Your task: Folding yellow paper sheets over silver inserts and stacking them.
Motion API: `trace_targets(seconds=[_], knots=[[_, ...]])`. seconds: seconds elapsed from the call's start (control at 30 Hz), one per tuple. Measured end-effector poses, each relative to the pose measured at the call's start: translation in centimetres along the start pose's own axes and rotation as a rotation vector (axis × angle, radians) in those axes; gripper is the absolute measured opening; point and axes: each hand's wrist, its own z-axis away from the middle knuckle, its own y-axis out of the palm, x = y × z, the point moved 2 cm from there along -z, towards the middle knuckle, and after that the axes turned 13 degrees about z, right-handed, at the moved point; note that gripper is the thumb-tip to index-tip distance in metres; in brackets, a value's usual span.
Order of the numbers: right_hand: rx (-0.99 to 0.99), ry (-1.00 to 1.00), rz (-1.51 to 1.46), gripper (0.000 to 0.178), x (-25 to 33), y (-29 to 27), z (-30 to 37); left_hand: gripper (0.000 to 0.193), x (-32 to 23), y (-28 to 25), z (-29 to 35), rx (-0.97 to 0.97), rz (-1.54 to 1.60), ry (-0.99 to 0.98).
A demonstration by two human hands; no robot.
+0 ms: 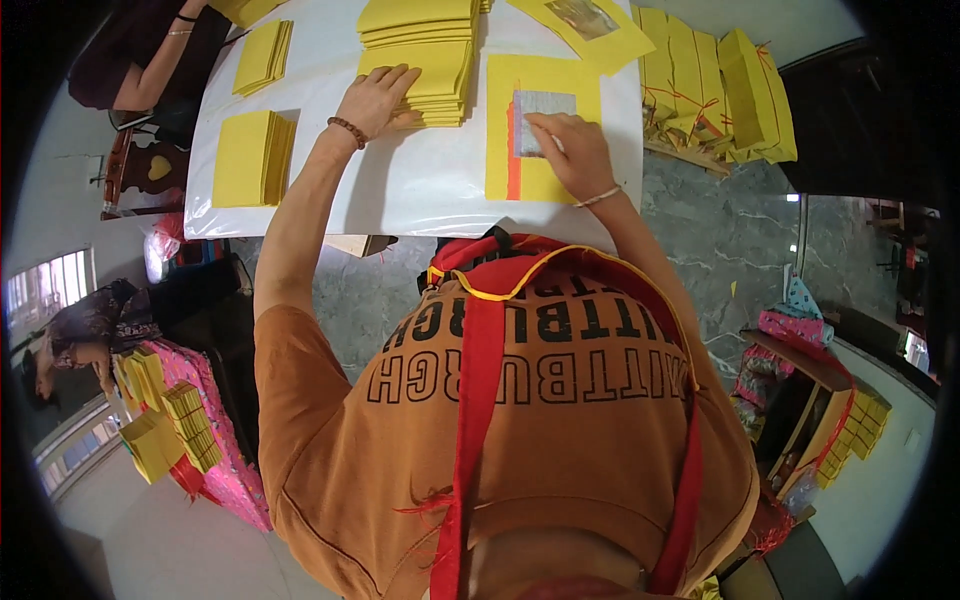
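My left hand [376, 102] lies on the near end of a thick stack of folded yellow paper [438, 68], its fingers extended and spread over the edge. To the right, a yellow sheet [550, 182] lies flat on the table, bearing a silver-grey rectangle [550, 104] and a narrow red strip [514, 160]. Over that rectangle is my right hand [580, 155], fingers curled and thumb close to them. Whatever those fingertips may hold is too small to tell.
Two smaller yellow paper piles [240, 160] sit on the left of the white-covered table [330, 50]. Another person's arm [150, 80] is at far left. Tied yellow bundles [690, 85] stand beyond the right edge. A second person [85, 335] is by a pink-covered surface [195, 385].
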Motion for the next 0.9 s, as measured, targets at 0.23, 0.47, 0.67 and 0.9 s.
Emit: trace_targets(seconds=[0.23,0.47,0.67,0.9], knots=[[0.635,0.49,-0.634,0.042,4.5,5.1,-0.7,0.054,0.9,-0.2,-0.1,-0.067,0.017,0.073],[0.631,0.879,-1.292,0.076,5.6,12.3,-1.4,0.047,0.6,-1.3,-1.1,0.062,0.11,-0.01],[0.617,0.806,-1.098,0.084,6.1,12.4,-2.5,0.05,1.4,-1.0,-0.9,0.07,0.135,-0.017],[0.64,0.718,-1.059,0.11,8.4,12.5,-2.8,0.052,1.6,-1.3,-0.9,0.066,0.211,-0.049]])
